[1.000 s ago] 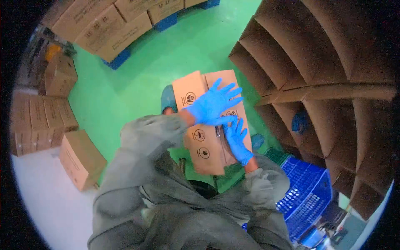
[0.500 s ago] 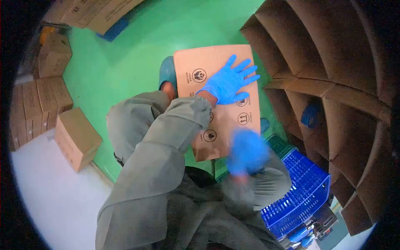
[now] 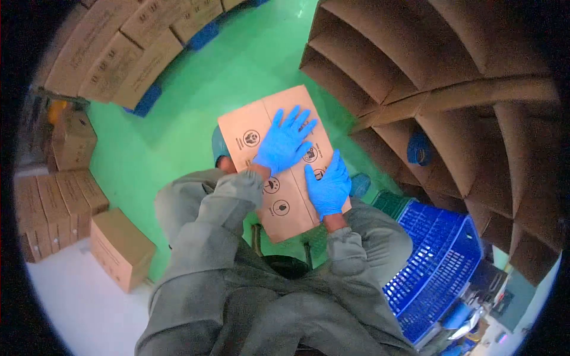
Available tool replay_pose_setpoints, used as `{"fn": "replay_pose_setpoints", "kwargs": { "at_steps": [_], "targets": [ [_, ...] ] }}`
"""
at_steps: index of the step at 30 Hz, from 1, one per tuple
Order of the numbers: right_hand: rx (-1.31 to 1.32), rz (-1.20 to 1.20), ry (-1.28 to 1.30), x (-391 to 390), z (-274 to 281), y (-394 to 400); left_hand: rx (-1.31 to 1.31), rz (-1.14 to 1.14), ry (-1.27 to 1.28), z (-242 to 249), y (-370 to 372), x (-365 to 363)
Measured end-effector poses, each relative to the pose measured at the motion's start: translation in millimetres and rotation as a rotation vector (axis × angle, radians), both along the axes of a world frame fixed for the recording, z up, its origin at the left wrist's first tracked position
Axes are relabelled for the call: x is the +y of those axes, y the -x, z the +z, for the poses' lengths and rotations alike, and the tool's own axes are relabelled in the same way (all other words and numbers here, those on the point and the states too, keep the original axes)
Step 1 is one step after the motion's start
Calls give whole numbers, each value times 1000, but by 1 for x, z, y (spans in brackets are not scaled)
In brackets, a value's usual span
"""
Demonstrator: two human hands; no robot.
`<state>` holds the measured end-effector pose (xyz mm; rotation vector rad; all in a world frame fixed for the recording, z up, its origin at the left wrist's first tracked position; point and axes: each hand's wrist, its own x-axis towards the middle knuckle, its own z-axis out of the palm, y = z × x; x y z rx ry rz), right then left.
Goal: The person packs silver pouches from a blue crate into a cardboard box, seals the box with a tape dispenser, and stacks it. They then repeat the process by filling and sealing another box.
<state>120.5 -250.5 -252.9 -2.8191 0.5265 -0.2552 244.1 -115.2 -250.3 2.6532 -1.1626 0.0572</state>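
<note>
A brown cardboard box [image 3: 255, 127] with printed handling symbols sits in front of me, its top flaps folded down. My left hand [image 3: 285, 142], in a blue glove, lies flat with spread fingers across the middle seam. My right hand [image 3: 328, 187], also in a blue glove, presses flat on the right flap near the box's near edge. Neither hand holds anything. My grey sleeves cover both arms.
A blue plastic crate [image 3: 436, 267] stands at my right. A wall of brown cardboard compartments [image 3: 451, 89] fills the right side, with a blue roll [image 3: 419, 149] in one. Stacked cartons [image 3: 113, 56] sit on blue pallets at the far left; more cartons [image 3: 119, 249] rest nearby on the green floor.
My right hand has come back up from near my body and now rests flat on the box. My left hand stayed on the top flaps. The view shifted.
</note>
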Motion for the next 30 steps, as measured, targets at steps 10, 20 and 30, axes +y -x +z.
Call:
{"fn": "replay_pose_setpoints", "kwargs": {
  "at_steps": [10,20,30],
  "targets": [
    [45,109,-341,-30,-7,7,209,-195,0,23,88,71],
    [315,61,-1590,-316,-172,-3,316,-157,120,17,85,76],
    [98,-301,-1662,-162,-30,-163,308,-147,107,9,87,86]
  ]
}}
